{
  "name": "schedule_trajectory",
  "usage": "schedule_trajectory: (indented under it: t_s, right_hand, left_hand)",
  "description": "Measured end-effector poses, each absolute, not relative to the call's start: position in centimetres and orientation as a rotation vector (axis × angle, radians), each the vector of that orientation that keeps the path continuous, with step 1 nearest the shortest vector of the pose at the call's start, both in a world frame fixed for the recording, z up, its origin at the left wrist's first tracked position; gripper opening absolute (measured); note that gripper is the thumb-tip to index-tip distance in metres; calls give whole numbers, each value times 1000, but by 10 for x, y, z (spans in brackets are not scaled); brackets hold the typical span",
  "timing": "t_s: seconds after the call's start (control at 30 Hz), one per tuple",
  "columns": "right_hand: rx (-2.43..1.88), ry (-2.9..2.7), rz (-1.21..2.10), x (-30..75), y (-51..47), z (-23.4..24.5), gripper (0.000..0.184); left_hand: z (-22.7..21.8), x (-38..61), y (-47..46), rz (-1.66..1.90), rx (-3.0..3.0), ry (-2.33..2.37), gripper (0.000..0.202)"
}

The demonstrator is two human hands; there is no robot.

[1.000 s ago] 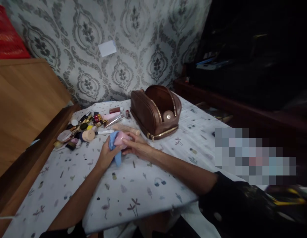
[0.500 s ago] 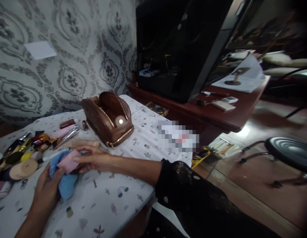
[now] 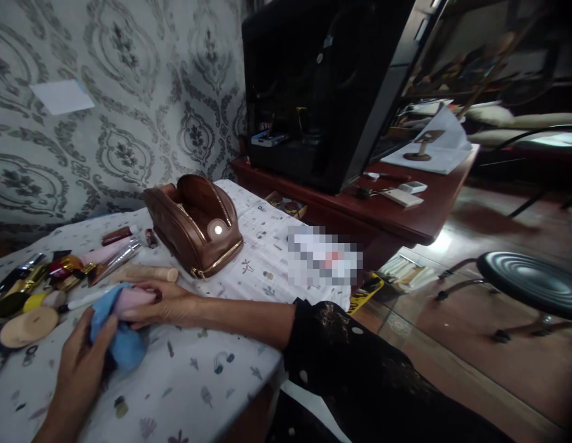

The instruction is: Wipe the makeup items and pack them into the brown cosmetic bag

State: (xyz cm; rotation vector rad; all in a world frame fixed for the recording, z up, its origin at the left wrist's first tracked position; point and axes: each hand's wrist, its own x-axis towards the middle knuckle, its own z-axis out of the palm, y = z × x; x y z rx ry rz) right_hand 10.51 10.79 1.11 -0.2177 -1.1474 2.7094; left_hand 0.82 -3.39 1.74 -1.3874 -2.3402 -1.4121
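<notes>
My left hand (image 3: 85,357) is closed around a soft blue cloth (image 3: 128,352), which bunches up and hangs below the fingers. From the other side my right hand (image 3: 170,306) grips a smooth pink item (image 3: 132,301) against that cloth; its exact kind I cannot make out. Both hands are just above the patterned tablecloth. Behind them lies a beige tube (image 3: 147,272). A brown toiletry bag (image 3: 179,231) stands unzipped, its top gaping, farther back on the table.
Several cosmetics crowd the left side, among them a round beige compact (image 3: 29,326), a silver tube (image 3: 122,257) and a dark red item (image 3: 117,234). Right of the table are a reddish-brown cabinet (image 3: 406,224) bearing a large black television (image 3: 308,104), and a black round stool (image 3: 535,283).
The pink item has turned and sits lower against the blue cloth, with my right fingers wrapped farther over it. The whole view has shifted slightly.
</notes>
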Motion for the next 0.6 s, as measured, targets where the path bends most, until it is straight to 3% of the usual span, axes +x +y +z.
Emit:
schedule_trajectory:
  t_s: [0.1, 0.2, 0.47, 0.6]
  right_hand:
    - [-144, -1139, 2761, 105, 110, 9, 33]
    - [-221, -1113, 2778, 105, 112, 5, 24]
    - [-103, -1282, 2769, 108, 120, 10, 34]
    - [-194, -1364, 2681, 111, 119, 13, 39]
  left_hand:
    - [18, 16, -27, -1476, -1321, -2469, 51]
    - [22, 25, -22, -1496, -1239, -2554, 57]
    - [22, 19, -28, -1681, -1403, -2384, 52]
    - [25, 19, -30, -1574, -1548, -2311, 50]
